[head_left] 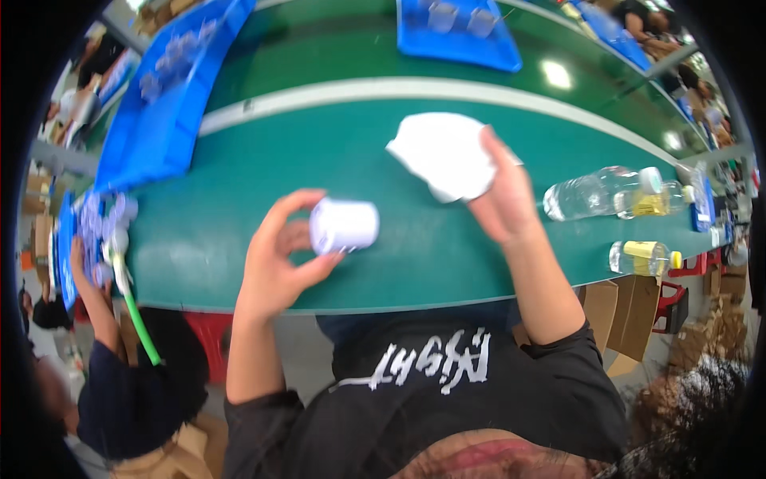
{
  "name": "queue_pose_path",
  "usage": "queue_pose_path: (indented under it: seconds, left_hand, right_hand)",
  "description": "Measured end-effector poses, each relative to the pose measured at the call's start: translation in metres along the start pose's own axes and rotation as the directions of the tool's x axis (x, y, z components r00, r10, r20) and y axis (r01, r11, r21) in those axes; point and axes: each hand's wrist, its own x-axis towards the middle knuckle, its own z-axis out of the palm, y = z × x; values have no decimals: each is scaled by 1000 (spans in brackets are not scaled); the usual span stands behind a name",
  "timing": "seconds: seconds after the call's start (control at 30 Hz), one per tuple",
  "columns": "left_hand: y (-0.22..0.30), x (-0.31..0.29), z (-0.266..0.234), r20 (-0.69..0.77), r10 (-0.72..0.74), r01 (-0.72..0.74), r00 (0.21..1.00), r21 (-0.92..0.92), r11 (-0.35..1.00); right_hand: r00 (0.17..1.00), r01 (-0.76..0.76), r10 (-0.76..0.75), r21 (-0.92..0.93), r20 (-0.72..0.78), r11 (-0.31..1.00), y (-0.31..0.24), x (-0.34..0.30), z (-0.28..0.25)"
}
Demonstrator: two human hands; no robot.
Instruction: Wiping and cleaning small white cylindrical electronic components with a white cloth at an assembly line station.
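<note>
Between the thumb and fingers of my left hand (275,259) is a small pale lavender cylinder (346,224), tipped on its side above the green table. It looks like a cup or a jar; its exact kind is not clear. My right hand (507,191), farther off and to the right, grips a white cloth or paper wipe (443,152) that hangs loosely past the fingertips. The thumb side of that hand shows, while the fingers under the wipe are hidden. A gap of bare table separates the wipe from the cylinder.
Clear bottles (586,194) lie on the right of the green table (239,263), one with a yellow cap (676,259). A long blue tray (152,140) holds clear pieces at far left; another blue tray (459,48) stands beyond the white strip. A co-worker (132,383) sits at left.
</note>
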Motion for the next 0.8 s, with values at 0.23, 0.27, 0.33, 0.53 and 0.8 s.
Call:
queue_pose_path:
  seconds: [0.23,0.27,0.33,0.53,0.8]
  left_hand:
    - [-2,27,72,-6,102,-100,995,-292,951]
    - [-3,26,82,-32,84,-90,996,-384,919]
    - [2,24,88,13,12,-5,1000,-447,895]
    - [15,11,102,48,-72,87,996,-547,833]
    - [26,13,94,248,563,-615,789,301,729]
  right_hand:
    - [592,753,-261,-639,762,-158,6,-73,11]
    - [560,736,-257,-615,788,-282,7,-83,24]
    - [554,716,-315,-634,771,-293,7,-77,19]
    - [529,680,-259,-586,808,-441,-3,-93,23]
    - [779,625,-38,-769,626,138,-22,-90,13]
